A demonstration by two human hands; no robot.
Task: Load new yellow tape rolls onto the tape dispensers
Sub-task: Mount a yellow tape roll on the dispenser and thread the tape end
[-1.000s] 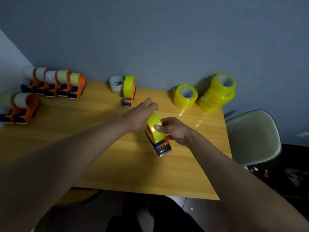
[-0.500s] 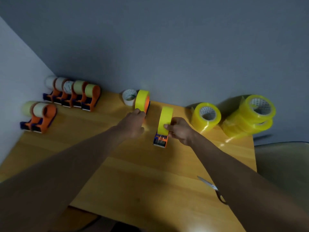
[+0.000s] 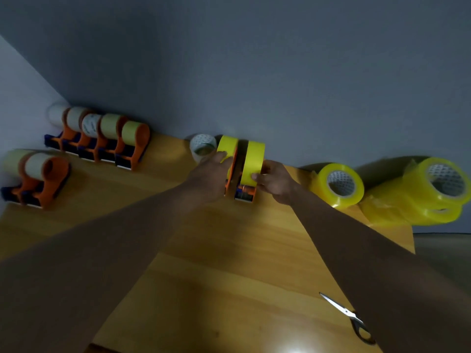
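Observation:
Two orange dispensers loaded with yellow tape stand side by side at the back of the wooden table (image 3: 229, 263), against the wall. My right hand (image 3: 274, 182) grips the right dispenser (image 3: 251, 164) by its yellow roll, thumb on the front face. My left hand (image 3: 211, 174) rests against the left dispenser (image 3: 227, 146), fingers laid on its yellow roll. A loose yellow roll (image 3: 339, 186) lies to the right, and a wrapped stack of yellow rolls (image 3: 430, 192) sits beyond it.
A white near-empty core (image 3: 202, 147) stands left of the pair. A row of several orange dispensers with pale worn rolls (image 3: 102, 138) lines the back left; two more (image 3: 35, 174) sit at the left edge. Scissors (image 3: 349, 318) lie near the front right.
My right hand carried the loaded dispenser from mid-table back to the wall and set it right beside the other loaded one. My left hand moved up onto the left dispenser.

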